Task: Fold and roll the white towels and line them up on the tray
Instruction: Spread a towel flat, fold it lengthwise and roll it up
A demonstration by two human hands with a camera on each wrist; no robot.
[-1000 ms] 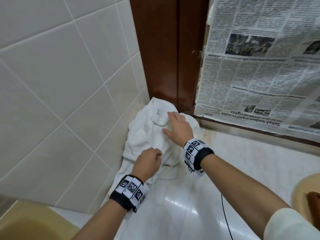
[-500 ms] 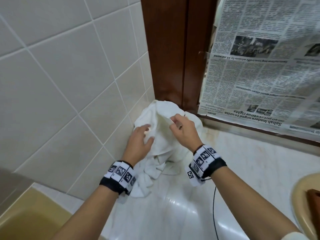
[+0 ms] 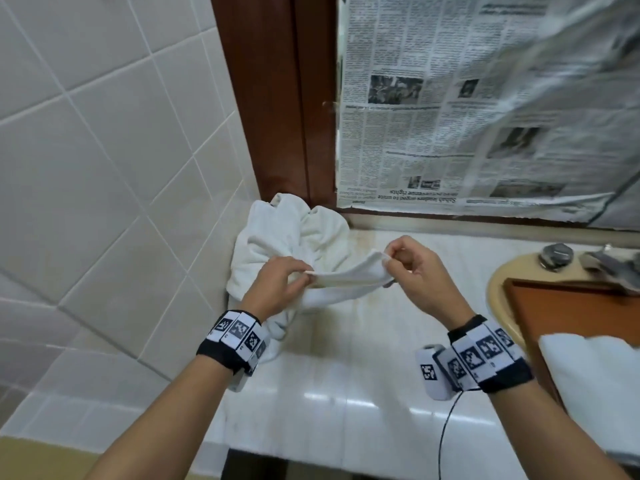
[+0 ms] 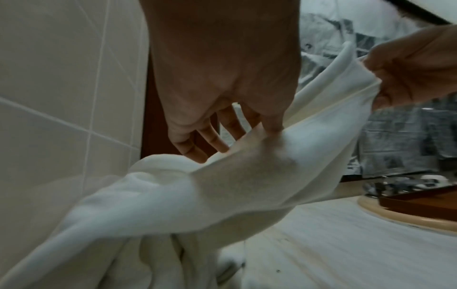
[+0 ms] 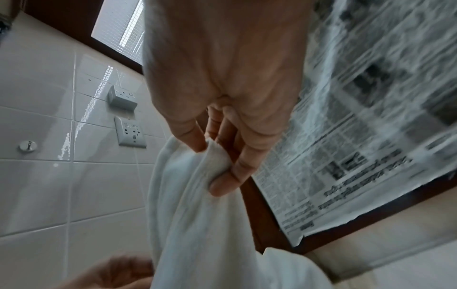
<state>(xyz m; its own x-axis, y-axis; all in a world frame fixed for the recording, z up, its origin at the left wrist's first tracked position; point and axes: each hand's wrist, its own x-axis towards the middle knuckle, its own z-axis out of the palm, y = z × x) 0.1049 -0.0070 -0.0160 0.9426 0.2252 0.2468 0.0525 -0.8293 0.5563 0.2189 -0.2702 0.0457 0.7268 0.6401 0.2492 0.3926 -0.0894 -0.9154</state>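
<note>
A crumpled white towel (image 3: 298, 233) lies heaped in the corner of the marble counter (image 3: 346, 368), against the tiled wall. My left hand (image 3: 304, 275) pinches its upper hem, and my right hand (image 3: 389, 256) pinches the same hem farther right, so the edge (image 3: 349, 271) stretches between them above the counter. The left wrist view shows the towel (image 4: 222, 185) draped under my left hand (image 4: 269, 131); in the right wrist view, my right hand (image 5: 217, 156) clamps a bunched corner (image 5: 215, 156). A brown wooden tray (image 3: 571, 313) at the right holds another white towel (image 3: 595, 382).
The tray rests on a beige sink (image 3: 502, 282) with a metal tap (image 3: 554, 254) behind it. Newspaper (image 3: 467, 116) covers the window above the counter, beside a dark wooden frame (image 3: 277, 98). White wall tiles (image 3: 104, 168) close off the left. Wall sockets (image 5: 131, 133) show in the right wrist view.
Both hands left the heap and now pinch one hem, the right hand pulling it out to the right and up. The view swung right, revealing the tray and sink.
</note>
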